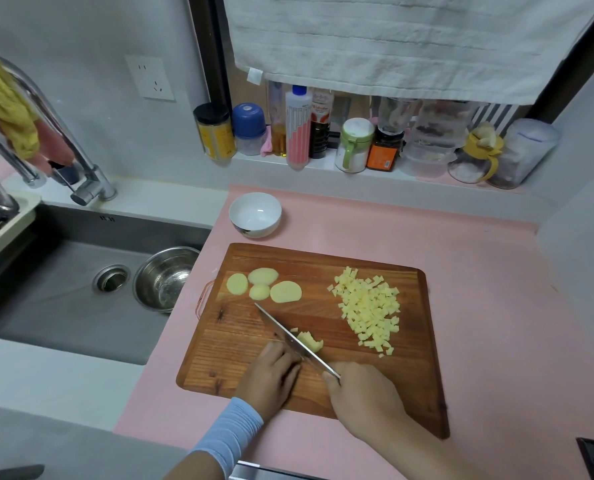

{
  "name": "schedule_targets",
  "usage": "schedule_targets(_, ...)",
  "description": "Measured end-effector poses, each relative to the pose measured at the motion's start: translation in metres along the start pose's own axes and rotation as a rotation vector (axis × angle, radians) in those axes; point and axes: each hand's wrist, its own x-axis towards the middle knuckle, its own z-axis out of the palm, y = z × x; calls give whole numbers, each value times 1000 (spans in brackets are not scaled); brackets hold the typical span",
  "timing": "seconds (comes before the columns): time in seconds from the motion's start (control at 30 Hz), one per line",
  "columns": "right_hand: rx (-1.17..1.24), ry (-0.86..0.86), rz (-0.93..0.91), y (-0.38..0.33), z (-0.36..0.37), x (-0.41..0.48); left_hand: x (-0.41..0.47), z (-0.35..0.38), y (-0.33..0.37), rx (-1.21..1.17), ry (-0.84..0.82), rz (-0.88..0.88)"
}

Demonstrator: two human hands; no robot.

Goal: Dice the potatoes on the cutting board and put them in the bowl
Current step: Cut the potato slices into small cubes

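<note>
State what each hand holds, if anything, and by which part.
The right hand grips the knife by its handle. The left hand has curled fingers beside the knife; anything under them is hidden.

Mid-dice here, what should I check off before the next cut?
1. Right hand grips the knife: ok.
2. Left hand fingers clear of the blade: cannot tell, they sit right against it.
3. Potato piece at the blade: ok.
4. All slicing done: not ok, four slices wait uncut.
5. Diced pile on the cutting board: ok.
6. Bowl upright, empty, beyond the board: ok.
</note>
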Motion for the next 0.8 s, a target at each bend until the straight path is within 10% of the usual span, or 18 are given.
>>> schedule_targets(0.8,54,-63,60,-7,7,23,4,4,-6,-36,10,-5)
